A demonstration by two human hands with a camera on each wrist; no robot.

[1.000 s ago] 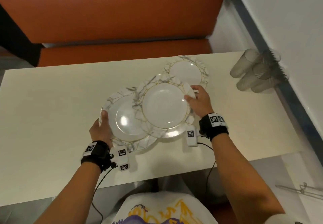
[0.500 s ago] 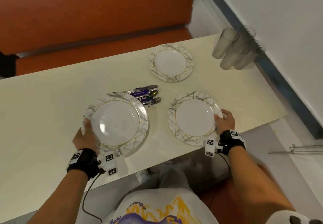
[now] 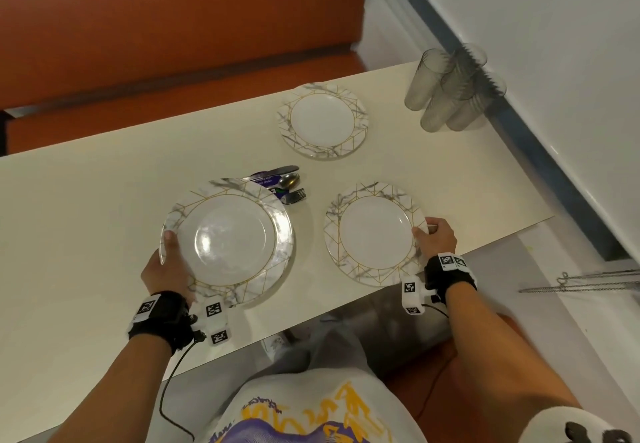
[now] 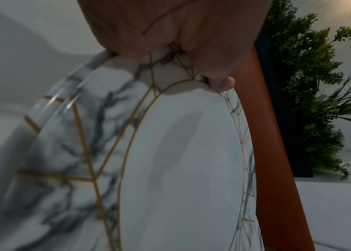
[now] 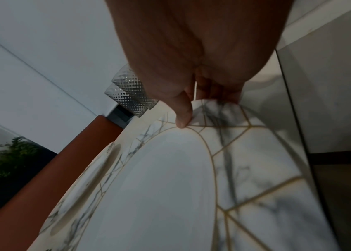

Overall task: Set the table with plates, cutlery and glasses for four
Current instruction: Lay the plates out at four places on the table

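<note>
Marble-patterned, gold-lined plate stack (image 3: 227, 242), centre-left of frame: left hand (image 3: 166, 269) grips its rim, thumb on top. Right hand (image 3: 434, 238) pinches right plate (image 3: 375, 233) near table (image 3: 86, 200) edge. Third plate (image 3: 322, 120), tumblers (image 3: 450, 89) upper right; cutlery (image 3: 284, 183) between plates.

- Left hand (image 3: 170, 269) grips a plate stack's left rim, thumb on top.
- Right hand (image 3: 435, 239) pinches another plate's right rim, thumb on top, forearm reaching forward.
</note>
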